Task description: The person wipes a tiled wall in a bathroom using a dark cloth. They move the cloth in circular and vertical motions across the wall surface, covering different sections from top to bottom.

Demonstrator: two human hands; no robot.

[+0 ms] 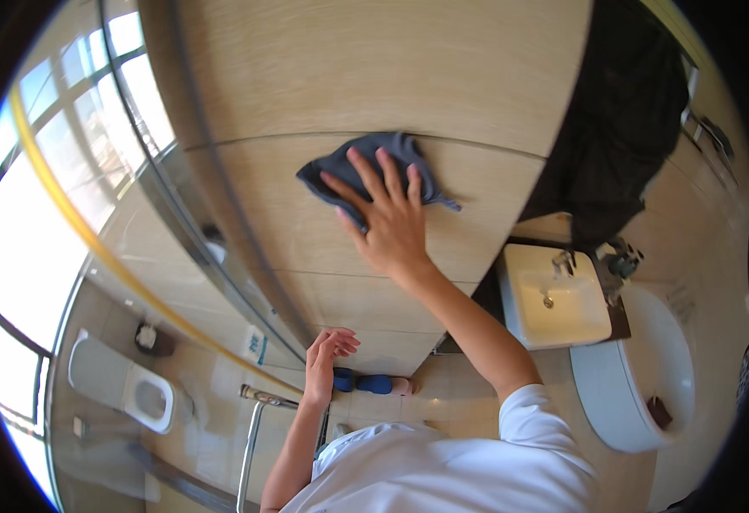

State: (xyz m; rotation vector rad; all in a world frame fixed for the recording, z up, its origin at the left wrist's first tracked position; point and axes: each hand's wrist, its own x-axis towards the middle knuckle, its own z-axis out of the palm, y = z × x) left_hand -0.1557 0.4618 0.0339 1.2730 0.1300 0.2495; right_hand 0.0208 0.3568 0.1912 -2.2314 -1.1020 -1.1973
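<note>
My right hand presses a dark blue-grey cloth flat against the beige tiled wall, fingers spread over it. The cloth is bunched, with one corner trailing to the right below a horizontal tile joint. Lower down, my left hand hangs near the glass door's edge, its fingers loosely bent and nothing visible in them.
Left of me is a glass panel with a metal frame; beyond it are a toilet and windows. To the right are a washbasin, a bathtub and hanging dark fabric. Blue slippers lie at the wall's foot.
</note>
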